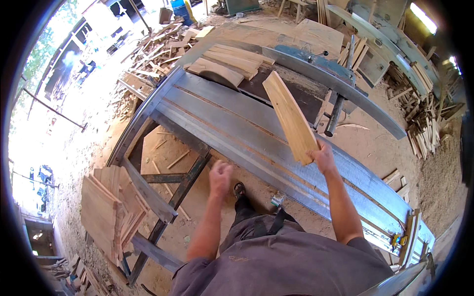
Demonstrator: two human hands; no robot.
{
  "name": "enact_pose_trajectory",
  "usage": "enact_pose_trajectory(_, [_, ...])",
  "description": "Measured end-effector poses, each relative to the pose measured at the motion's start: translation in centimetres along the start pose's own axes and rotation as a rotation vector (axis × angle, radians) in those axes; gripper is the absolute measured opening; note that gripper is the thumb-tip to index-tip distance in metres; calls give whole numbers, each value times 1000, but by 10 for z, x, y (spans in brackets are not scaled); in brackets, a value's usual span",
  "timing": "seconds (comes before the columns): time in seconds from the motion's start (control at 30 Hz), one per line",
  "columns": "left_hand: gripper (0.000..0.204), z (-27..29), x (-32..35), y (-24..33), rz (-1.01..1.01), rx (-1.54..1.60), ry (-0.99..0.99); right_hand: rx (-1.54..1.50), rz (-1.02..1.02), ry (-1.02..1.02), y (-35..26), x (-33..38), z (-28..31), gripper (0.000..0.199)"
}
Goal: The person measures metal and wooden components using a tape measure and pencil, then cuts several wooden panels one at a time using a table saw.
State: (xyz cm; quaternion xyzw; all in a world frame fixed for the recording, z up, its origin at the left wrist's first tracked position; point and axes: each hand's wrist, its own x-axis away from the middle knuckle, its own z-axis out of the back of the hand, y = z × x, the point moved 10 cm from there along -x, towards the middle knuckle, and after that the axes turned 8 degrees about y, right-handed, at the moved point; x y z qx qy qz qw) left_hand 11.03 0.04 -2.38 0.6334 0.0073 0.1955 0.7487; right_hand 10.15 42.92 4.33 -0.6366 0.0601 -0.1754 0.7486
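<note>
My right hand point(324, 157) is closed round the near end of a wooden board point(287, 114). The board slants away to the upper left above the grey metal bed of a table saw point(227, 129). My left hand point(220, 178) hangs beside the saw's near edge, fingers curled in, with nothing visible in it. Farther off, the round saw blade point(219, 77) stands up from the bed. Against its far side lies a cut board point(217, 69), with more planks point(239, 57) behind it.
A long metal fence point(345, 91) crosses the saw's far side. Stacked boards point(101, 214) rest on a frame at my left. Wood offcuts point(153, 54) are heaped at the back left. A yellow tool point(399, 240) lies at the bed's right end. Scraps litter the dirt floor.
</note>
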Motion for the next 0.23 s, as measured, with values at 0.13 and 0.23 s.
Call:
enact_pose_trajectory(0.13, [63, 109, -84, -40, -301, -765, 514, 367, 175, 54, -35, -63, -6, 46])
enact_pose_trajectory(0.23, [70, 139, -123, -75, -118, -744, 437, 432, 218, 118, -47, -97, -22, 49])
